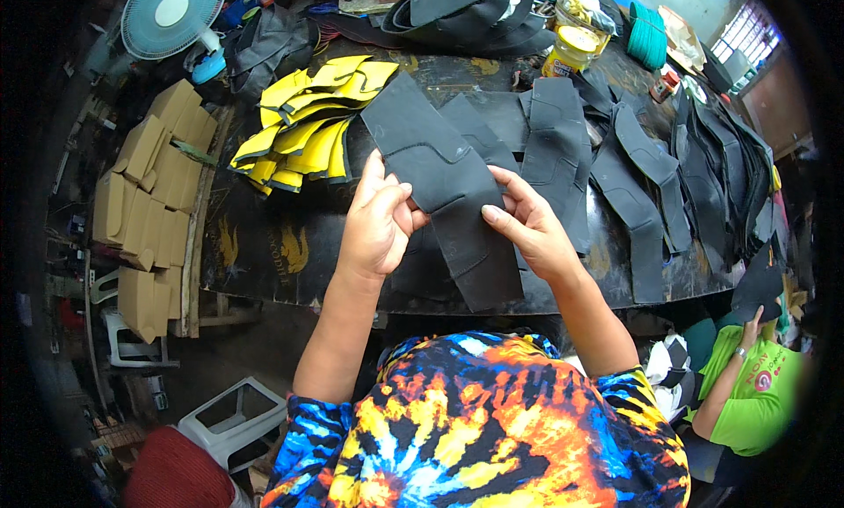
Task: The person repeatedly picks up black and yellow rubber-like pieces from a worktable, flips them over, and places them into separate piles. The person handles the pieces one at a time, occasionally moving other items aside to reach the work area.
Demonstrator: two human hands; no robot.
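Above the near edge of the dark counter [264,253], a long black cut piece [444,187] of rubbery sheet is held up between both hands, slanting from upper left to lower right, with stitched seams across its middle. The left hand [378,222] is clamped on its left edge, thumb in front and fingers curled behind. The right hand [527,227] pinches the right edge, thumb pressed onto the face of the piece.

Just behind it, more black pieces [563,148] lie overlapping on the counter and run in a row toward the right. To the left of them sits a fanned heap of yellow-and-black pieces [308,126]. A yellow-lidded jar [570,51] stands farther back, with a coil of green cord [649,35] to its right. Off the counter's left side lie stacked cardboard boxes [145,209], and a small fan [173,16] stands at the upper left. At the lower right a person in a green shirt [760,394] sits beside the counter.
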